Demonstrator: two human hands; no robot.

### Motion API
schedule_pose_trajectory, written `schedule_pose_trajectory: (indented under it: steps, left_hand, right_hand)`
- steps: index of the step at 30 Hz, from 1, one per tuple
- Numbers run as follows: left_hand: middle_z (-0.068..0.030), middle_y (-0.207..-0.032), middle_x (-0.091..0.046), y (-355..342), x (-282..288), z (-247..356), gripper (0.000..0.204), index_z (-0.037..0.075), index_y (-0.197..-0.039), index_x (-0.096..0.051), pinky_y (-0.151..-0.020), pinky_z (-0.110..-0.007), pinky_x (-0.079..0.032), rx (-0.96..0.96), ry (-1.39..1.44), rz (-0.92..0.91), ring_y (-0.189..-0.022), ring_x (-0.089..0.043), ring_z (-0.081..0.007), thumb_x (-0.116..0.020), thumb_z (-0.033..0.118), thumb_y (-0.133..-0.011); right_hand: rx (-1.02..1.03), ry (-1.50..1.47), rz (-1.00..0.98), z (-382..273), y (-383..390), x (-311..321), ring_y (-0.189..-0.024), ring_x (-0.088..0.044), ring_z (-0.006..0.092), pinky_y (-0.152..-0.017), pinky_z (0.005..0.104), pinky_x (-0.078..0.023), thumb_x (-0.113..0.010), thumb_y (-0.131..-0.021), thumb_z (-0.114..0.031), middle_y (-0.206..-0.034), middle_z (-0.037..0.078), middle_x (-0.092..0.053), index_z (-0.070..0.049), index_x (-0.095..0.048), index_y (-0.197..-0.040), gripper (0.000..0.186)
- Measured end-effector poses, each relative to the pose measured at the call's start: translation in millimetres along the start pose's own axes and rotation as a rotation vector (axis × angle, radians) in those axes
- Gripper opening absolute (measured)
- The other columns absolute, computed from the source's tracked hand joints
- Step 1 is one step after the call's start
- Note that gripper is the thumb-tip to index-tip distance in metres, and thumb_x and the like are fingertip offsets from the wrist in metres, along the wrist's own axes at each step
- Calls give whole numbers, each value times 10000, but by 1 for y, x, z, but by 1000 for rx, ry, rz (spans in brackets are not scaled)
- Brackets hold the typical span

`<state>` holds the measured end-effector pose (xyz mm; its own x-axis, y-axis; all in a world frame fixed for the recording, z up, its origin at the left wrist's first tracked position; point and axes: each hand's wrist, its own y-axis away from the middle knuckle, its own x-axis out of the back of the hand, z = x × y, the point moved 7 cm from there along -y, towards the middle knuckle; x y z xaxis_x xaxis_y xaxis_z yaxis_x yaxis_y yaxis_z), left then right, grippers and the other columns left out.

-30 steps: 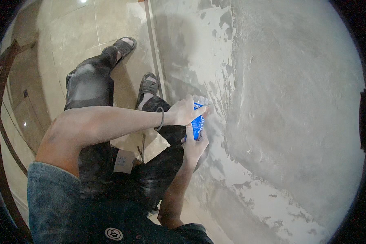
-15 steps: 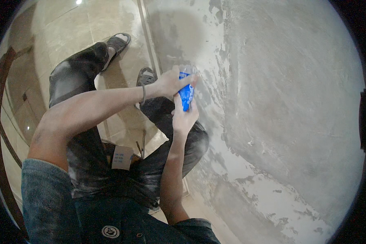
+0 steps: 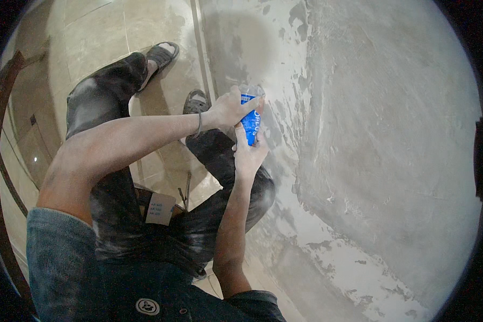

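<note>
My left hand [image 3: 229, 110] grips the top of a blue plastic item [image 3: 249, 129] with white lettering and a clear, crumpled upper end; its thumb lies across the blue face. Just below, my right hand [image 3: 248, 155] is closed round the lower end. Both hands and forearms look dusted with pale powder. The item is held over my bent right leg, beside the patchy plastered wall [image 3: 359, 134]; whether it touches the wall I cannot tell. A pale card with handwriting [image 3: 160, 209] rests on or just under my lap, between my thighs.
Tiled floor [image 3: 91, 27] lies to the left, with a narrow strip [image 3: 198, 43] along the wall's foot. A dark brown frame [image 3: 0, 134] curves down the far left. My dusty dark trousers and two sandalled feet [image 3: 161, 53] are on the floor side. Rough white filler streaks the grey wall.
Both hands have moved up in the picture with the blue item still between them, mostly by half a second ago, and since then slightly right. My knees appear shifted a little too.
</note>
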<state>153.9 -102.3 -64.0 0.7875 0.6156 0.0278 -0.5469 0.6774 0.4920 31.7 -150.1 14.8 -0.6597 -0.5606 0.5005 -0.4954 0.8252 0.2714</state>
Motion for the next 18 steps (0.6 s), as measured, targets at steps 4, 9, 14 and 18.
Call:
schedule_pose_trajectory:
  steps: [4,9,14,18]
  left_hand:
    - [-377,-1072,-605,1,-30,-10,712,-122,-1237,-456,-895,-464,-508,-290,-48,-94,-1024,-641,-452,-540,517,-935]
    - [-390,-1016,-619,17,-28,6,695,-132,-1204,-521,-837,-484,-528,-443,-228,-116,-969,-650,-478,-533,511,-942]
    - [-357,-1025,-652,-10,9,-10,853,-179,-1119,-556,-871,-472,-528,-43,-3,16,-987,-663,-458,-521,643,-896]
    - [-359,-1039,-647,-10,22,-3,835,-132,-1164,-558,-883,-470,-526,14,-49,24,-1006,-661,-446,-532,654,-886]
  right_hand:
    - [-37,102,25,23,19,14,-509,-518,63,-450,228,-408,-755,-871,-175,-724,4,-615,10,-679,-992,233]
    - [-96,46,2,11,28,17,-453,-505,68,-394,229,-360,-755,-872,-193,-646,1,-593,3,-683,-918,214]
    - [-116,16,-83,6,-4,-16,-524,-509,62,-437,224,-403,-752,-877,-197,-712,12,-599,24,-668,-976,257]
    - [-112,40,-101,1,-10,-23,-540,-512,63,-457,228,-426,-753,-874,-212,-769,23,-610,29,-667,-977,277]
